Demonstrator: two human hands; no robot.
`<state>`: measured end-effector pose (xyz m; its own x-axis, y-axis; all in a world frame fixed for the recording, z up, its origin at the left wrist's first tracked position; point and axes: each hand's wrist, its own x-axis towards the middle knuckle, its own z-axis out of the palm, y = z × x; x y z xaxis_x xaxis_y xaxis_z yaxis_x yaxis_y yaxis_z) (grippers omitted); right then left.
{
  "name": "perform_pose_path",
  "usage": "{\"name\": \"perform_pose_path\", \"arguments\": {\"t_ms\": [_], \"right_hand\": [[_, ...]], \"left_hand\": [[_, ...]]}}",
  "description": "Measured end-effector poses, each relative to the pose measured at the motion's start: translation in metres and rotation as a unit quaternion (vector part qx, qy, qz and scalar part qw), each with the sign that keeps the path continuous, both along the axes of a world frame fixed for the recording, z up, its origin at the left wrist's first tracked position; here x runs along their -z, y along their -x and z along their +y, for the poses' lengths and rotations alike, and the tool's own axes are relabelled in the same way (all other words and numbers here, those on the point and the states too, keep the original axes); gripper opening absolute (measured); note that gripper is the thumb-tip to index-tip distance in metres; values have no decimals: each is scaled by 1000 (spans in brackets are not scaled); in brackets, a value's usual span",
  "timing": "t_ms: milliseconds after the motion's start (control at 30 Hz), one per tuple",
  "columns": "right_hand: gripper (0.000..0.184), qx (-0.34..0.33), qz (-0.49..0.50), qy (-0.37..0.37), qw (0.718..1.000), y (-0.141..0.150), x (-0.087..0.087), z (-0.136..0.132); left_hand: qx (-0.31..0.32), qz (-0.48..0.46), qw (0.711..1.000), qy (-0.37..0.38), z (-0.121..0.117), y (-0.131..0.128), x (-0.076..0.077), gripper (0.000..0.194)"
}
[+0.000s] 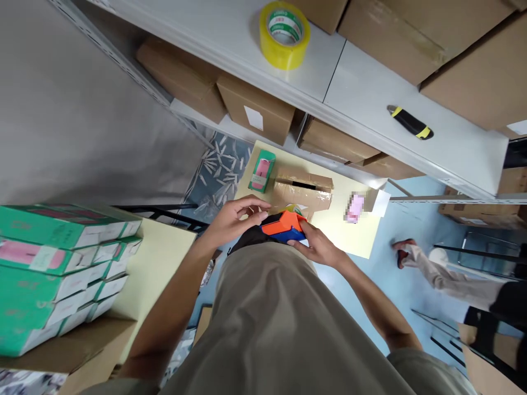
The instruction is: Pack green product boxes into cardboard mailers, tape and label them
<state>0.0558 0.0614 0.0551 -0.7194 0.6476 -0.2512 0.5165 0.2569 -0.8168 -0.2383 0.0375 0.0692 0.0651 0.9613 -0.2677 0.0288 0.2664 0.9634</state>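
My right hand (317, 244) grips an orange and blue tape dispenser (284, 224), held close to my body above the near edge of the cream table. Part of a tape roll (294, 209) shows behind its orange side. Just left of the dispenser is my left hand (239, 219), its thumb and index fingertips close together but apart, near the dispenser's left end. Whether clear tape lies between them is too fine to see. Beyond the hands, a small taped cardboard box (302, 189) with a dark slot lies on the table (349, 241).
A green box (262, 171) and a pink item (354, 208) lie on the table. On the shelf (230, 33) above are a yellow tape roll (284, 35), a utility knife (410, 122) and cartons. Green boxes (61, 274) are stacked left. A person's legs (444, 269) show at right.
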Motion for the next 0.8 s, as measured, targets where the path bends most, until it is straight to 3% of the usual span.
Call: {"name": "perform_pose_path", "arguments": {"t_ms": [200, 400, 600, 800], "right_hand": [[39, -23, -38, 14, 999, 16, -21, 16], [40, -21, -106, 14, 994, 28, -33, 31], [46, 21, -180, 72, 981, 34, -42, 50], [50, -4, -221, 150, 964, 3, -71, 98]], "left_hand": [[35, -15, 999, -7, 17, 15, 17, 31], [39, -34, 999, 1, 28, 18, 53, 31], [-24, -50, 998, 18, 28, -2, 81, 32], [-128, -61, 988, 60, 42, -1, 97, 40]]}}
